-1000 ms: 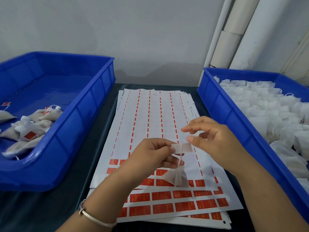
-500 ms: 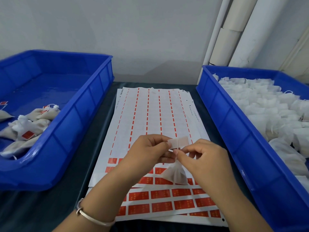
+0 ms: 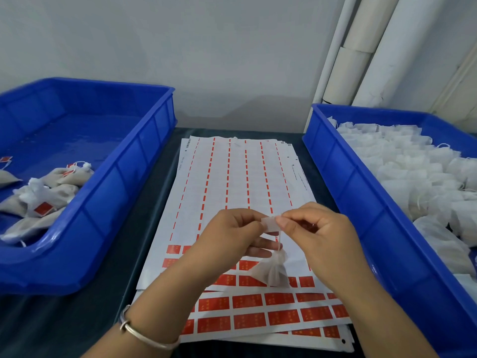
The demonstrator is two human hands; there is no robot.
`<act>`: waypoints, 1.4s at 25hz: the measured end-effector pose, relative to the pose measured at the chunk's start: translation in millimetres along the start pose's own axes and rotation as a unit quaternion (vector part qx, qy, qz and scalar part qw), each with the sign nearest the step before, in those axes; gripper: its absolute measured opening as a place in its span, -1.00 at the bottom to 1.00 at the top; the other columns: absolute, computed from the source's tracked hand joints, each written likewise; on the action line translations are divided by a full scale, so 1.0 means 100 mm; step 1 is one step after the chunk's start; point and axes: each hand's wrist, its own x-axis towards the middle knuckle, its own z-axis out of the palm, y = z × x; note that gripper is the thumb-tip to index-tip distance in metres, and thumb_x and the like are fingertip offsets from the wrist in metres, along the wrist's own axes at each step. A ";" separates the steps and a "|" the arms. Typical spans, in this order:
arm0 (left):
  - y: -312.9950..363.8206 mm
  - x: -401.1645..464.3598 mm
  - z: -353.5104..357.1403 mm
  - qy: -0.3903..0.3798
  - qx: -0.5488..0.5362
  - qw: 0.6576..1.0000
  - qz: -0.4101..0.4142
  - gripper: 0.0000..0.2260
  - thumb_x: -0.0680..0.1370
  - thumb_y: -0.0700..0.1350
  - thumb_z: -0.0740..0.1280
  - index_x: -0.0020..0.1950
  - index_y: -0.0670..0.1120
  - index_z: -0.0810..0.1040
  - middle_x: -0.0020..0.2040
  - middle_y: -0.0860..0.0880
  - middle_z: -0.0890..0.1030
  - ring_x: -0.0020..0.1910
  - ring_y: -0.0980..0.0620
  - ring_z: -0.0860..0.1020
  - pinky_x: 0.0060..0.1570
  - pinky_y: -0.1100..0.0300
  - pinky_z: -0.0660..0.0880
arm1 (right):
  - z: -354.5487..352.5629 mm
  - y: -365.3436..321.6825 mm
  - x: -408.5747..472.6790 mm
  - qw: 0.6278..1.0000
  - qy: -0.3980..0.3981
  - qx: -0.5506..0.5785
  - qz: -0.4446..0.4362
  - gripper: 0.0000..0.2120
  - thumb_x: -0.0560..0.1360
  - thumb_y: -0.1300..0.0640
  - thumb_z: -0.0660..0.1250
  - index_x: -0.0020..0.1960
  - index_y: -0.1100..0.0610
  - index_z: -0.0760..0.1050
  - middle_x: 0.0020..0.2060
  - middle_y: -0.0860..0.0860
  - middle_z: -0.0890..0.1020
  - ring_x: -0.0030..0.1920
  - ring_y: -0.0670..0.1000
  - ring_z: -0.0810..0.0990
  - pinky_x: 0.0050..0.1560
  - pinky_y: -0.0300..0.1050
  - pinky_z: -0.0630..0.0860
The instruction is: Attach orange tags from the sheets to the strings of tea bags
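Both hands are raised above the stack of tag sheets [image 3: 232, 182], meeting over its near half. The left hand [image 3: 229, 236] has thumb and forefinger curled, pinching the left edge of a small tag [image 3: 269, 225] whose pale side faces the camera; the right hand [image 3: 317, 236] pinches the tag's right edge with curled fingertips. A silver bangle [image 3: 144, 334] circles the left wrist. Below the tag a thin string [image 3: 278, 241] runs straight down to a tea bag [image 3: 271, 272], which hangs with its gathered neck up and its long axis roughly vertical, over the sheets' orange rows. Left of the sheets, a blue bin [image 3: 124, 182] holds a few tagged tea bags [image 3: 51, 187]. Right of the sheets, another blue bin [image 3: 346, 177] is heaped with white untagged tea bags [image 3: 413, 171]. All rest on a dark table [image 3: 77, 319].
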 end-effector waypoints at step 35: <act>-0.10 0.01 -0.04 -0.140 -0.193 0.966 -0.099 -0.74 0.31 -0.05 0.44 -0.07 -0.14 0.70 -0.19 -0.05 0.66 -0.33 0.10 0.56 -0.23 0.23 0.54 | -0.13 -0.02 0.13 0.991 -0.113 0.014 -0.068 -0.83 0.50 0.10 0.31 -0.19 -0.16 0.53 -0.20 -0.29 0.59 -0.11 -0.25 0.55 -0.09 -0.46 0.46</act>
